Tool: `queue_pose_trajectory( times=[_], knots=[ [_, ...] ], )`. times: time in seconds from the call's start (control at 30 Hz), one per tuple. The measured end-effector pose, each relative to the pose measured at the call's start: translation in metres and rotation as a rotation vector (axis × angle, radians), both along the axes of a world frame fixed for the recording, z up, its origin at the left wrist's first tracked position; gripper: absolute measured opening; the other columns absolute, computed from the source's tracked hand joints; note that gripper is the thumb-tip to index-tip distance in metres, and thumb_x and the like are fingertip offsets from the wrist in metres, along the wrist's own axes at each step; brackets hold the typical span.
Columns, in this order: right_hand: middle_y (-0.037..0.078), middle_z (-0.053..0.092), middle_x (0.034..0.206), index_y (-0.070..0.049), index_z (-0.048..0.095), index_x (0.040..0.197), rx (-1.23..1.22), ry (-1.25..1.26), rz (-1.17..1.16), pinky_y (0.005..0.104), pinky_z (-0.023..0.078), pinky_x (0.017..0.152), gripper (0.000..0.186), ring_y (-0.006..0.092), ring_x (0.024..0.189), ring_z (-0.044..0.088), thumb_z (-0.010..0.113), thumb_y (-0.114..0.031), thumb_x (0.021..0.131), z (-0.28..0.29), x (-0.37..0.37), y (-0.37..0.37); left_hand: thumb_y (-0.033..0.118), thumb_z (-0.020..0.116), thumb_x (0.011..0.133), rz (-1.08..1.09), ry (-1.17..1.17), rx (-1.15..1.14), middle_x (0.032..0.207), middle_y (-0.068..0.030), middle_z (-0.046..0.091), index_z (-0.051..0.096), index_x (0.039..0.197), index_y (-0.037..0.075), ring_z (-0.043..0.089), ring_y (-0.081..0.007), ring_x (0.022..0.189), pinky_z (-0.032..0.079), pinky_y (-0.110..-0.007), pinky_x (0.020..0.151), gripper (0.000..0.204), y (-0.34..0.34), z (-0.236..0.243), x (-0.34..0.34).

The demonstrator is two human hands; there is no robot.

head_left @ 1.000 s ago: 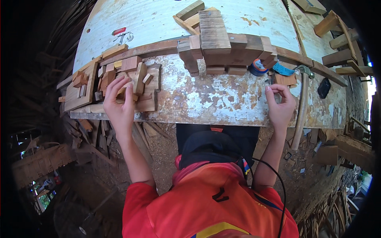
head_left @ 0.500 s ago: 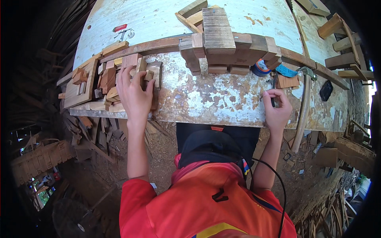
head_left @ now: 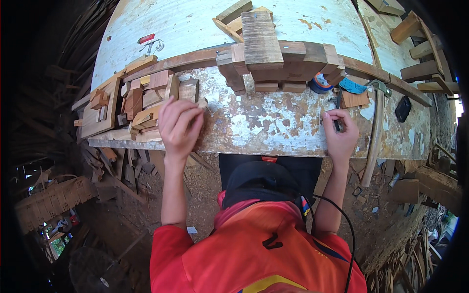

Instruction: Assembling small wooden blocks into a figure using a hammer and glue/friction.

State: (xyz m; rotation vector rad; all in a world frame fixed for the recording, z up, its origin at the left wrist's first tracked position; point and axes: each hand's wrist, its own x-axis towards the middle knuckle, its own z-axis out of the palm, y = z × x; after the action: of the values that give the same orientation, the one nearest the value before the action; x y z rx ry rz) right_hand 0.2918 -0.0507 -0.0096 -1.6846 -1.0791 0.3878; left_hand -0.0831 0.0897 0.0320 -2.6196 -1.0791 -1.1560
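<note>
My left hand (head_left: 181,127) is over the left part of the workbench (head_left: 259,117), its fingers closed on a small wooden block (head_left: 202,103). The end of the block shows past the fingertips; the fingers hide the rest. To its left lie several wooden offcuts (head_left: 133,103) of mixed sizes, some stacked. My right hand (head_left: 340,134) rests near the bench's front edge, its fingers curled round a thin dark tool (head_left: 337,125). Most of that tool is covered by the fingers, so its kind does not show.
A large assembly of wooden blocks (head_left: 264,41) stands mid-bench. Beside it are a blue and orange tape roll (head_left: 320,84), a blue curved strip (head_left: 352,86) and a small wooden board (head_left: 354,99). A hammer (head_left: 373,132) hangs over the front edge; a black case (head_left: 402,109) lies right of it.
My left hand has lifted the small wooden block from among the offcuts and moved right and nearer to me. My right hand has stayed almost still.
</note>
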Motion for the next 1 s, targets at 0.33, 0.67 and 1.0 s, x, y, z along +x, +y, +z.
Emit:
queue_pose_trajectory(
  times=[0.33, 0.67, 1.0],
  knots=[
    [0.009, 0.079, 0.101, -0.003, 0.078, 0.115, 0.075, 0.002, 0.478, 0.034, 0.058, 0.084, 0.036, 0.0215, 0.092, 0.075, 0.093, -0.006, 0.082, 0.047, -0.028, -0.001, -0.007, 0.092, 0.073, -0.337, -0.376, -0.279, 0.103, -0.0123, 0.081, 0.077, 0.088, 0.002, 0.078, -0.0292, 0.091, 0.06, -0.04, 0.082, 0.023, -0.041, -0.009, 0.107],
    [0.009, 0.078, 0.106, 0.003, 0.073, 0.123, 0.039, 0.385, 0.353, 0.0299, 0.058, 0.086, 0.029, 0.0131, 0.093, 0.074, 0.083, -0.004, 0.097, 0.023, -0.01, -0.005, 0.001, 0.09, 0.069, -0.601, -0.283, -0.142, 0.1, -0.0111, 0.079, 0.078, 0.089, 0.003, 0.078, -0.0296, 0.09, 0.062, -0.039, 0.079, 0.024, -0.035, -0.005, 0.183],
    [0.007, 0.076, 0.106, 0.006, 0.066, 0.131, 0.163, 0.714, 0.262, 0.0257, 0.057, 0.084, 0.034, 0.0101, 0.095, 0.072, 0.078, 0.001, 0.1, 0.007, 0.002, 0.006, 0.003, 0.094, 0.074, -0.496, -0.332, -0.206, 0.107, -0.0156, 0.08, 0.08, 0.109, 0.0, 0.078, -0.0333, 0.097, 0.063, -0.041, 0.087, 0.037, -0.05, 0.017, 0.203]
  ],
)
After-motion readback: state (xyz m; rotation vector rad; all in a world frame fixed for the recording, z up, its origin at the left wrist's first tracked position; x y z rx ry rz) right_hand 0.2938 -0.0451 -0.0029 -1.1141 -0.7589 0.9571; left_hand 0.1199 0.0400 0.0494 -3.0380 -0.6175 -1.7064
